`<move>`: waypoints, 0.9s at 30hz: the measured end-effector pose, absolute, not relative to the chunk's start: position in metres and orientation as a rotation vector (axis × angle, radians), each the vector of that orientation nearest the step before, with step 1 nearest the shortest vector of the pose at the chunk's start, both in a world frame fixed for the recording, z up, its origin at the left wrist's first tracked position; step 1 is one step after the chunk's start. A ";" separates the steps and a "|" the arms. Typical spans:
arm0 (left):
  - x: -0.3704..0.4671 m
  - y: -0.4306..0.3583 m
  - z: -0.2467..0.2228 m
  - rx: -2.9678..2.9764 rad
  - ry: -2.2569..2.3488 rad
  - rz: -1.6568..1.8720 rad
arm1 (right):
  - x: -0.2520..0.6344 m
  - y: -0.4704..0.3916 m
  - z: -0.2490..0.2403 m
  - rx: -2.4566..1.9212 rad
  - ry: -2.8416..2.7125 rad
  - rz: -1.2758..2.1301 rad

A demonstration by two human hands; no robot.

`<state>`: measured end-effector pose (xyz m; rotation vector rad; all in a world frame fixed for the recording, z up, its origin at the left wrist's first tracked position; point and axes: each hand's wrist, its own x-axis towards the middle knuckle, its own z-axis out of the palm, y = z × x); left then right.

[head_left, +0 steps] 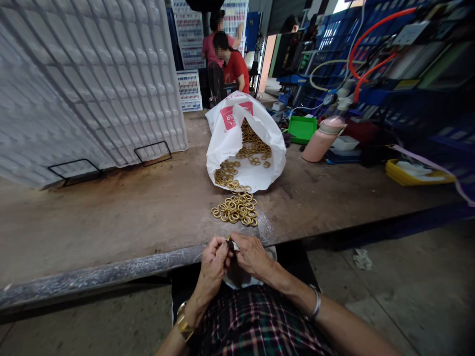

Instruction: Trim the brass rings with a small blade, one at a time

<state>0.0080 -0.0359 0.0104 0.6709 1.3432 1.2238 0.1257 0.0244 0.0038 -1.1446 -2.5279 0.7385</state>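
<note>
Both the left hand (212, 259) and right hand (253, 253) pinch a small, half-hidden dark piece (230, 245) at the front edge of the brown table (156, 212), near piled brass-coloured metal rings (238, 209); apparently fine fingertip work, its next move calling for a steady grip.

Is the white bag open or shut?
Open: the white bag gapes at the front, with gold-colored rings visible inside its mouth.

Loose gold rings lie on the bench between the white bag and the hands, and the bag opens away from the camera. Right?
Not quite: the head view shows the white bag opening toward the camera. The loose gold rings do lie on the bench as you said.
</note>
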 end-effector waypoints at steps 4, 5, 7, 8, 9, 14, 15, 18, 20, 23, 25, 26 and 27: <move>0.009 -0.035 0.012 0.724 1.420 1.235 | 0.125 0.023 0.011 -1.219 -2.600 0.731; 0.010 -0.035 0.012 0.743 1.433 1.241 | 0.124 0.023 0.013 -1.244 -2.620 0.724; 0.010 -0.037 0.012 0.775 1.449 1.249 | 0.123 0.023 0.016 -1.308 -2.659 0.700; 0.010 -0.039 0.013 0.785 1.453 1.249 | 0.123 0.024 0.017 -1.340 -2.679 0.682; 0.010 -0.041 0.015 0.795 1.450 1.245 | 0.123 0.025 0.018 -1.373 -2.702 0.664; 0.014 -0.052 0.030 0.795 1.305 1.209 | 0.123 0.039 0.023 -1.540 -2.715 0.543; 0.014 -0.052 0.031 0.752 1.245 1.210 | 0.121 0.043 0.025 -1.531 -2.694 0.515; 0.011 -0.050 0.029 0.563 1.082 1.247 | 0.109 0.052 0.035 -1.426 -2.660 0.398; 0.007 -0.047 0.024 0.444 1.055 1.287 | 0.097 0.059 0.041 -1.362 -2.677 0.300; -0.004 -0.043 0.010 0.343 1.116 1.274 | 0.076 0.071 0.046 -1.279 -2.739 0.165; -0.012 -0.037 -0.002 0.343 1.149 1.242 | 0.064 0.080 0.044 -1.218 -2.793 0.081; -0.016 -0.034 -0.008 0.345 1.140 1.220 | 0.060 0.084 0.042 -1.202 -2.813 0.041; -0.020 -0.031 -0.014 0.331 1.146 1.236 | 0.055 0.087 0.038 -1.184 -2.833 0.014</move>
